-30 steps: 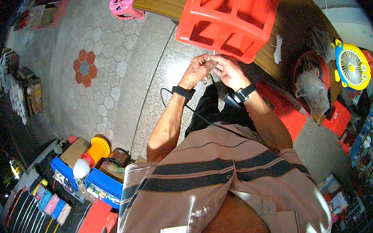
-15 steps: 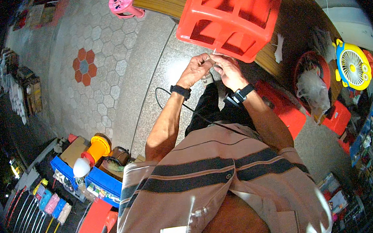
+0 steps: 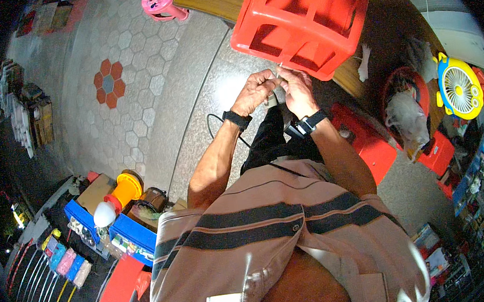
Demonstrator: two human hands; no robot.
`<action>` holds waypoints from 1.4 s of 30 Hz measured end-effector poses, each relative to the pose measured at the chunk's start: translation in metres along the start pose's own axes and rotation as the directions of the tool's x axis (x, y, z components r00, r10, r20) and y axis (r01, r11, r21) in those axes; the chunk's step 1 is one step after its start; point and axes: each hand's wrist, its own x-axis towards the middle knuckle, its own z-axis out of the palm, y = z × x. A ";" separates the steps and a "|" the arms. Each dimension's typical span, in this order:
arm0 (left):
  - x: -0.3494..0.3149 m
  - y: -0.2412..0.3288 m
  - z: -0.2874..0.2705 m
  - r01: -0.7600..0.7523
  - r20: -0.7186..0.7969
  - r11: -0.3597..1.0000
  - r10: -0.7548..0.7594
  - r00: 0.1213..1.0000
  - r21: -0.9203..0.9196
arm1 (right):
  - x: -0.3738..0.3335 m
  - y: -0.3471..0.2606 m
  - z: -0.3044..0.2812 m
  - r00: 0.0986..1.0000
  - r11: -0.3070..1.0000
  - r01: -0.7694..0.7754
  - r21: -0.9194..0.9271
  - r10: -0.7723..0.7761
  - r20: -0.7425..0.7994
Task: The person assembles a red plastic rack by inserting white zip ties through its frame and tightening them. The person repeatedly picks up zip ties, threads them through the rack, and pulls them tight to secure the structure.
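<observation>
My left hand (image 3: 255,93) and my right hand (image 3: 299,94) are close together, fingertips pinched just in front of the near lower edge of a red plastic crate (image 3: 297,50). A short thin white strand, perhaps a string or tie, shows at the right fingertips and rises toward the crate's edge. What the left fingers hold is too small to make out. The crate rests at the edge of a brown wooden table (image 3: 207,0). Each wrist wears a black band. A black cable (image 3: 211,122) curves beside my left wrist.
A pink round stool (image 3: 160,0) stands at the table's far left end. On the right are a yellow and blue fan (image 3: 459,86), a plastic bag (image 3: 406,116) and a red box (image 3: 368,144). Blue bins (image 3: 131,240) stand at lower left. My legs are below the hands.
The black cable that crossed my lap has shifted, and less of it shows. My hands stay at nearly the same place by the crate, with small finger movements.
</observation>
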 end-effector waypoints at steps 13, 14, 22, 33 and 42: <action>-0.001 0.015 0.000 0.020 0.034 0.999 -0.018 0.999 -0.049 | -0.011 -0.017 0.004 0.987 0.988 -0.152 -0.023 0.153 0.051; 0.001 0.015 -0.001 -0.006 0.057 0.999 0.008 0.998 -0.044 | -0.012 -0.018 0.005 0.987 0.987 -0.152 -0.045 0.154 0.051; 0.009 0.002 0.005 -0.072 -0.026 0.997 0.073 0.997 0.021 | -0.009 -0.010 0.009 0.998 0.998 -0.069 -0.007 0.069 0.007; 0.003 -0.002 0.007 -0.041 -0.054 0.993 0.036 0.998 -0.107 | -0.014 -0.032 -0.015 0.986 0.802 0.050 -0.596 0.057 0.159; 0.010 -0.011 0.002 -0.077 0.006 0.991 0.078 0.997 -0.112 | -0.012 -0.035 -0.011 0.928 0.407 0.354 -0.842 -0.263 0.263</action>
